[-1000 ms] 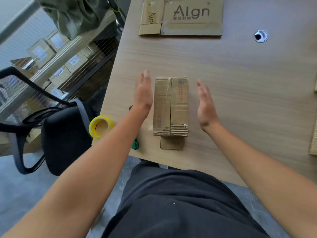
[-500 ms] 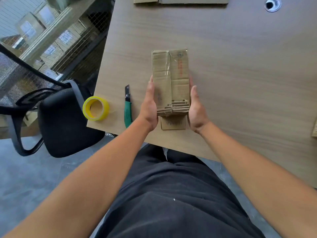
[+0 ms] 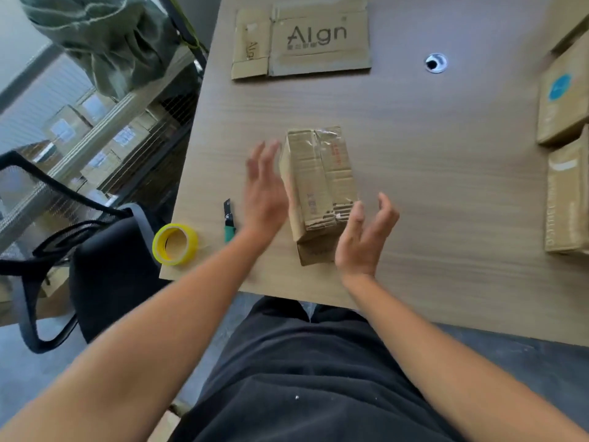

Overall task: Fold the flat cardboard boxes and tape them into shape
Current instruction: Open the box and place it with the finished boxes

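- Folded box: brown cardboard, lying lengthwise near the middle of the worktop. The two top flaps met along a centre seam, with clear tape showing at the far end. The near end was ragged, and one flap stuck out flat on the worktop below it.
- Left hand: just beside the box's left side, motion-blurred. Its grip was apart, fingers straight and spread, holding nothing. Whether it touched the box could not be told.
- Right hand: at the box's near right corner, palm turned partly up. Its grip was apart, fingers loosely curled around nothing. Contact with the box could not be told.
- Flat cardboard: unfolded and printed "Algn", at the far edge of the worktop, well apart from the box.
- Tape roll: yellow, lying flat at the near left corner of the worktop.
- Utility knife: green handle, between the tape roll and the left forearm.
- Finished boxes: two along the right edge, partly out of frame.
- Cable hole: round, in the far part of the worktop.
- Office chair: black, left of the worktop.
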A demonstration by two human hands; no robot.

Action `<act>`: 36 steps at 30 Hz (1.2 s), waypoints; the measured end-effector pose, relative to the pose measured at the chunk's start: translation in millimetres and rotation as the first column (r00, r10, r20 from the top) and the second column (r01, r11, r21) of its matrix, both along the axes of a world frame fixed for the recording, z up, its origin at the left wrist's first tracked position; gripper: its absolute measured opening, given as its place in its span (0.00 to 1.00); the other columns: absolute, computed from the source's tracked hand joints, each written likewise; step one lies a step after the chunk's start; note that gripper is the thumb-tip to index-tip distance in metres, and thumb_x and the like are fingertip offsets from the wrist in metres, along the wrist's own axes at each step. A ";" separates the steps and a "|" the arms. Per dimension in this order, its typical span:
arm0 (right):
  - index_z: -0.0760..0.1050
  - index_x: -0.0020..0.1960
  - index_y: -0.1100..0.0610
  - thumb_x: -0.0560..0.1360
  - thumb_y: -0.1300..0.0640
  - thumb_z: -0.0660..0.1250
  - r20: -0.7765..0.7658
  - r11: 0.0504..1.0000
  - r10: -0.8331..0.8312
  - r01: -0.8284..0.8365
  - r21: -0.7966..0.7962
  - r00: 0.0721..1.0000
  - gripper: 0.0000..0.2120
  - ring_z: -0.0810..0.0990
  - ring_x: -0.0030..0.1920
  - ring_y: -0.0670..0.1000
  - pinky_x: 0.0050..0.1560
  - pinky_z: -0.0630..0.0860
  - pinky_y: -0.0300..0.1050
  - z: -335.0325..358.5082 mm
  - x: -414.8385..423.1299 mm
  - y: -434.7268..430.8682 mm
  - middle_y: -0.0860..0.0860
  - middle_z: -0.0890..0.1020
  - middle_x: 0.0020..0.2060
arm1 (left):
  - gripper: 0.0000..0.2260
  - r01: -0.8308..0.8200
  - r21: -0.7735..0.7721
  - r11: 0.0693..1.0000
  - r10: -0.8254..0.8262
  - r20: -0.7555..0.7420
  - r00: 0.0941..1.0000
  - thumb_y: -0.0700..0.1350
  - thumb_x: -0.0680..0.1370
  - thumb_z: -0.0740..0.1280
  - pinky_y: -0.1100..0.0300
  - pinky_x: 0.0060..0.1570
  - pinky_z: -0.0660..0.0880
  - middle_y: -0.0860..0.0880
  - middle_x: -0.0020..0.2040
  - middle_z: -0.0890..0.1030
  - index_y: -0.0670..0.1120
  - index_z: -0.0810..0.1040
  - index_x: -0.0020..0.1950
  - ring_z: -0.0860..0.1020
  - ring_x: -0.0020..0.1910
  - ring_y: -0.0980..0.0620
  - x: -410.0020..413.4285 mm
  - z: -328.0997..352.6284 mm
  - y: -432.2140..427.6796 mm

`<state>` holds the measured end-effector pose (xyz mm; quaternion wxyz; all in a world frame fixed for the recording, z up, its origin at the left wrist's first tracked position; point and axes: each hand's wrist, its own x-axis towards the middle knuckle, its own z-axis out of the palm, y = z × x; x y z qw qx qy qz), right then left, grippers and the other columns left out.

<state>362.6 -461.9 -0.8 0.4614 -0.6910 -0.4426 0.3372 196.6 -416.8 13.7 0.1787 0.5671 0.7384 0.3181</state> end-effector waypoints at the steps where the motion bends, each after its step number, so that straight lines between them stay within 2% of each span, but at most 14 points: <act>1: 0.61 0.75 0.67 0.80 0.42 0.54 -0.028 0.997 0.011 -0.013 -0.078 1.000 0.34 0.65 0.72 0.57 0.74 0.63 0.55 5.0 -4.8 -7.6 0.62 0.67 0.71 | 0.22 0.083 0.073 0.994 -0.072 -0.146 0.987 0.38 0.82 0.59 0.57 0.74 0.58 0.41 0.76 0.66 0.43 0.67 0.77 0.63 0.77 0.43 -5.6 8.0 24.5; 4: 0.43 0.82 0.60 0.82 0.40 0.52 -0.162 0.947 0.018 -0.069 -0.314 0.987 0.38 0.47 0.81 0.53 0.81 0.47 0.51 14.2 -25.1 -19.8 0.56 0.50 0.82 | 0.21 0.283 -0.201 0.938 -0.328 -0.242 0.913 0.50 0.84 0.58 0.54 0.75 0.58 0.45 0.77 0.69 0.46 0.69 0.77 0.63 0.78 0.43 -2.9 30.3 95.1; 6: 0.34 0.82 0.55 0.85 0.43 0.52 -0.286 0.930 -0.057 -0.053 -0.363 0.956 0.37 0.41 0.82 0.49 0.81 0.42 0.49 17.1 -37.3 -13.3 0.51 0.41 0.82 | 0.20 0.346 -0.421 0.839 -0.458 -0.199 0.867 0.55 0.84 0.57 0.54 0.65 0.67 0.44 0.70 0.76 0.47 0.76 0.71 0.72 0.70 0.43 11.1 33.7 118.5; 11: 0.36 0.82 0.44 0.85 0.44 0.54 -0.435 0.881 -0.414 0.232 -0.412 0.800 0.35 0.52 0.81 0.51 0.79 0.55 0.56 10.1 -46.5 19.4 0.51 0.48 0.82 | 0.23 0.250 -0.482 0.840 -0.400 -0.240 0.884 0.62 0.82 0.57 0.56 0.44 0.66 0.42 0.50 0.82 0.44 0.80 0.50 0.77 0.50 0.43 28.4 24.7 118.5; 15: 0.36 0.82 0.45 0.85 0.41 0.52 -0.583 0.930 -0.345 0.185 -0.316 0.735 0.34 0.50 0.81 0.47 0.81 0.53 0.55 -1.0 -39.9 12.4 0.46 0.43 0.82 | 0.21 0.235 -0.525 0.818 -0.254 0.036 0.966 0.61 0.82 0.59 0.56 0.35 0.65 0.47 0.39 0.74 0.45 0.77 0.43 0.71 0.37 0.51 2.7 22.4 99.3; 18: 0.35 0.82 0.43 0.82 0.33 0.45 -0.584 0.903 -0.307 0.037 -0.427 0.752 0.34 0.46 0.82 0.49 0.81 0.49 0.58 0.1 -31.0 8.1 0.46 0.45 0.83 | 0.16 0.345 -0.510 0.788 -0.216 0.297 0.930 0.57 0.84 0.59 0.64 0.37 0.68 0.52 0.42 0.76 0.49 0.78 0.46 0.73 0.40 0.57 -21.4 19.7 70.4; 21: 0.49 0.83 0.46 0.81 0.30 0.43 -0.511 0.833 -0.238 -0.096 -0.544 0.826 0.36 0.60 0.79 0.51 0.78 0.60 0.57 13.1 -18.2 5.8 0.49 0.59 0.81 | 0.08 0.382 -0.355 0.853 -0.162 0.517 0.841 0.49 0.86 0.60 0.69 0.43 0.72 0.52 0.51 0.80 0.50 0.77 0.57 0.77 0.46 0.63 -44.8 9.2 38.5; 23: 0.68 0.77 0.49 0.81 0.30 0.47 -0.538 0.881 -0.188 -0.101 -0.461 0.822 0.33 0.78 0.67 0.47 0.65 0.75 0.48 30.9 -8.6 1.5 0.48 0.78 0.69 | 0.14 0.367 -0.275 0.888 -0.096 0.671 0.735 0.42 0.83 0.63 0.70 0.48 0.73 0.52 0.59 0.79 0.50 0.72 0.68 0.77 0.54 0.63 -55.9 6.4 19.6; 25: 0.75 0.69 0.48 0.81 0.32 0.52 -0.572 0.945 -0.145 -0.059 -0.322 0.807 0.27 0.83 0.55 0.42 0.50 0.78 0.40 51.6 -5.2 -4.2 0.46 0.84 0.59 | 0.21 0.323 -0.211 0.922 -0.064 0.742 0.667 0.39 0.74 0.66 0.66 0.50 0.75 0.52 0.58 0.80 0.49 0.72 0.66 0.78 0.55 0.57 -61.5 7.6 4.2; 28: 0.70 0.59 0.48 0.77 0.38 0.62 -0.484 0.990 -0.063 -0.008 -0.143 0.873 0.18 0.78 0.57 0.47 0.61 0.74 0.48 69.6 -5.3 -9.2 0.48 0.80 0.55 | 0.23 0.250 -0.177 0.952 0.007 0.828 0.561 0.53 0.69 0.67 0.55 0.59 0.76 0.46 0.57 0.82 0.45 0.74 0.61 0.79 0.57 0.48 -59.5 12.1 -7.5; 30: 0.67 0.55 0.52 0.75 0.45 0.65 -0.437 0.998 -0.016 -0.013 -0.062 0.900 0.15 0.75 0.51 0.49 0.60 0.73 0.53 71.7 -5.3 -14.4 0.52 0.75 0.47 | 0.26 0.200 -0.198 0.960 0.048 0.817 0.575 0.63 0.74 0.66 0.53 0.58 0.76 0.44 0.60 0.81 0.45 0.72 0.62 0.80 0.58 0.46 -55.9 15.5 -10.1; 32: 0.67 0.56 0.51 0.74 0.45 0.66 -0.424 0.999 0.002 -0.021 -0.041 0.906 0.16 0.76 0.47 0.48 0.51 0.76 0.48 71.7 -6.6 -23.1 0.51 0.76 0.44 | 0.19 0.232 -0.224 0.947 0.027 0.772 0.634 0.59 0.81 0.64 0.57 0.55 0.77 0.48 0.60 0.81 0.48 0.71 0.66 0.80 0.59 0.49 -53.9 11.6 -10.3; 34: 0.67 0.63 0.45 0.73 0.42 0.65 -0.462 0.998 -0.041 0.017 -0.056 0.886 0.20 0.80 0.49 0.45 0.51 0.77 0.45 69.2 -4.8 -31.3 0.46 0.81 0.49 | 0.13 0.299 -0.243 0.923 -0.028 0.732 0.681 0.48 0.83 0.65 0.57 0.57 0.77 0.52 0.61 0.80 0.52 0.71 0.67 0.80 0.59 0.52 -52.6 0.8 -11.8; 36: 0.62 0.70 0.44 0.73 0.38 0.65 -0.506 0.989 -0.134 0.086 -0.117 0.852 0.29 0.79 0.61 0.53 0.58 0.75 0.53 66.5 2.4 -32.7 0.52 0.79 0.61 | 0.12 0.300 -0.205 0.932 -0.071 0.708 0.703 0.41 0.82 0.66 0.58 0.56 0.76 0.57 0.58 0.79 0.55 0.72 0.62 0.79 0.59 0.54 -51.8 -6.0 -15.2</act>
